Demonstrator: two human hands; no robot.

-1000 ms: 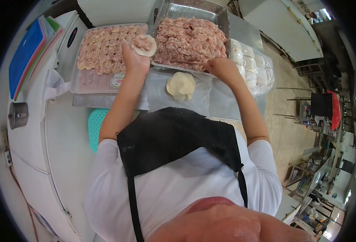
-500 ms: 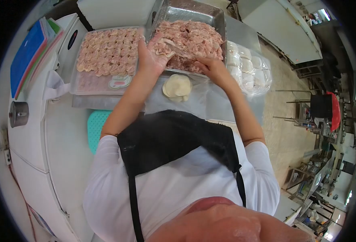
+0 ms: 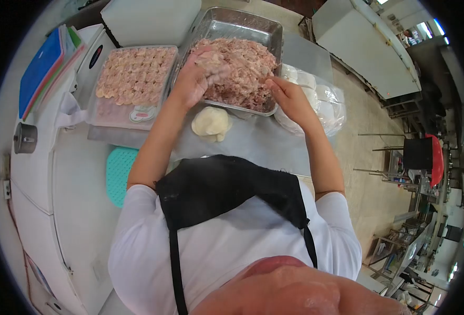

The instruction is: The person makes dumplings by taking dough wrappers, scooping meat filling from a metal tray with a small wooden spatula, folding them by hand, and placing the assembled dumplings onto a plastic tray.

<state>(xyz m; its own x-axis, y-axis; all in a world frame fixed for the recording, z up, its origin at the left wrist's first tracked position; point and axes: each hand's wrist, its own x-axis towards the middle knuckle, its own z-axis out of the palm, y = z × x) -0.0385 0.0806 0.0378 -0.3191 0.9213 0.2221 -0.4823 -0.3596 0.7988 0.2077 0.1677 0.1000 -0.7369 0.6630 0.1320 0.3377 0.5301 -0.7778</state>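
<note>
My left hand (image 3: 192, 81) is over the near left part of the meat in the metal tray. Its fingers are curled and smeared by motion, around what looks like a filled dumpling wrapper (image 3: 213, 67). At the tray's right edge, my right hand (image 3: 290, 100) pinches the end of a thin spatula whose blade is hard to see against the meat. Pink minced meat (image 3: 237, 68) is heaped in the deep metal tray (image 3: 232, 23). A stack of round pale wrappers (image 3: 211, 124) lies on the table just below the tray.
Left of the tray, a plastic box (image 3: 117, 122) holds rows of filled dumplings (image 3: 134, 73). Bagged white wrapper stacks (image 3: 326, 107) sit to the right on the metal table (image 3: 253, 142). A turquoise stool (image 3: 120, 176) stands below left, beside a white appliance (image 3: 79, 210).
The view has shifted slightly. My hands have drawn apart: the right has moved off the wrapper to the tray's right edge, and the left hand's fingers have curled over the wrapper.
</note>
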